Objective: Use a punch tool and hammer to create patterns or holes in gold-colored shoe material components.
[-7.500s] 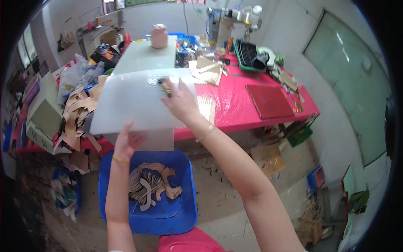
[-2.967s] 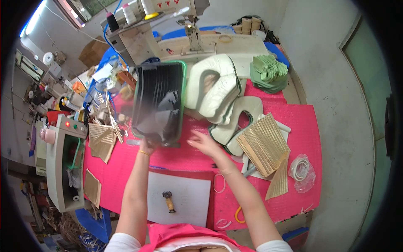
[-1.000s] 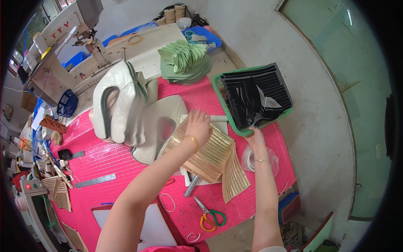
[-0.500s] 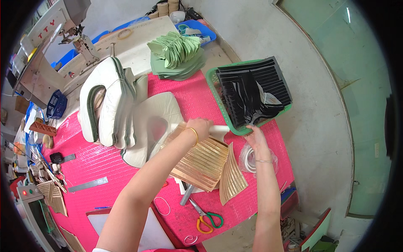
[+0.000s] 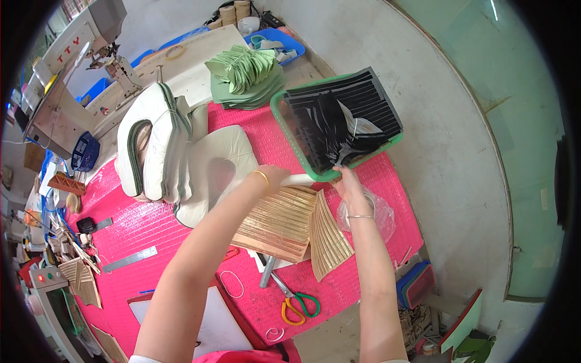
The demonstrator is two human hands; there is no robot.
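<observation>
Shifted rightward past the white U-shaped padded pieces, our green plastic basket of black ribbed sheets overlaps the right edge of the pink-covered table. Our right hand grips its near rim; our left hand is at a white tube, whether gripping we cannot tell. Open pink surface lies leftward.
</observation>
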